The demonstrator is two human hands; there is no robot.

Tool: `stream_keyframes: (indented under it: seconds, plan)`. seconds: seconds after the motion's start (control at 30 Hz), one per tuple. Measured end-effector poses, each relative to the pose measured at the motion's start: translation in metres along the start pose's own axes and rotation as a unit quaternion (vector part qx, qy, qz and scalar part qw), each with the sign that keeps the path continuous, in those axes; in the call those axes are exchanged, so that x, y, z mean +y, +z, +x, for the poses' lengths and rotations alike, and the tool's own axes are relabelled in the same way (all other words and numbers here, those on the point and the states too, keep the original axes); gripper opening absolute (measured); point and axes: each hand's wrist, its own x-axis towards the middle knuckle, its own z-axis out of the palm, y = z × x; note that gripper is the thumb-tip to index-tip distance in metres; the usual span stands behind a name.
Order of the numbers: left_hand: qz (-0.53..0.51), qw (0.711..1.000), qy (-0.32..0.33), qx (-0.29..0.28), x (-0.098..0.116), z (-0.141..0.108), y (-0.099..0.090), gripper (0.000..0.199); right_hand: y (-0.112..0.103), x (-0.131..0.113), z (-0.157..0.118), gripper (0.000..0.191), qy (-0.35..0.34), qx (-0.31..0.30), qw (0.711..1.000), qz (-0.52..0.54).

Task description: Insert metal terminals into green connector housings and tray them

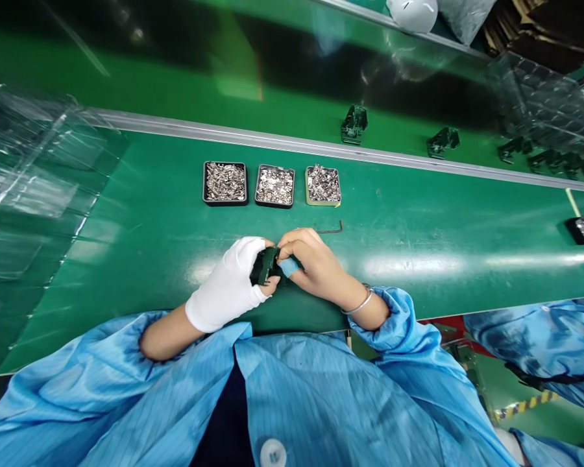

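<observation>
Small dark green part (265,264) is pinched between both hands, just above the near edge of the green counter (418,259), right in front of the body. Left hand (228,282), in a white glove, is closed around the part's left side, thumb underneath. Right hand (311,263) is bare with a blue finger cot on one finger; its fingertips are closed on the part's right edge. Can't tell whether it's also pinching a tiny metal piece, too small to see.

My read for doing this well: keep the left hand as the fixture, wrists low near the counter, and let only the right fingertips work so the part doesn't twist.

Room: three small trays of metal bits (225,183) (274,185) (323,185) sit in a row ahead, well apart from the hands. A hex key (331,229) lies just beyond the right hand, so watch the knuckles there. Metal rail (321,146) bounds the far side, with similar dark parts (354,123) on the belt past it. Clear plastic trays (34,175) crowd the left. Another person's blue sleeve (540,344) is at right; stay clear.
</observation>
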Motion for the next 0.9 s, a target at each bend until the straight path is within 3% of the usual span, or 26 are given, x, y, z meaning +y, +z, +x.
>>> stream_keyframes:
  seconds: [0.37,0.6,0.77,0.9]
  plan:
    - [0.060,0.998,-0.007,-0.020,0.002,0.000,-0.001,0.039,0.001,0.000,0.001,0.033,0.022,0.007,0.999,0.041]
    - [-0.061,0.997,-0.042,-0.034,0.001,0.001,-0.004,0.041,0.004,-0.004,0.002,0.024,0.051,0.022,0.997,0.062]
    - [-0.038,0.998,-0.054,-0.001,0.003,0.007,0.001,0.033,0.007,-0.008,0.001,0.016,0.073,0.057,0.994,0.064]
    - [0.003,0.999,-0.044,-0.006,0.003,0.012,-0.003,0.028,0.009,-0.010,-0.001,0.020,0.076,0.049,0.994,0.065]
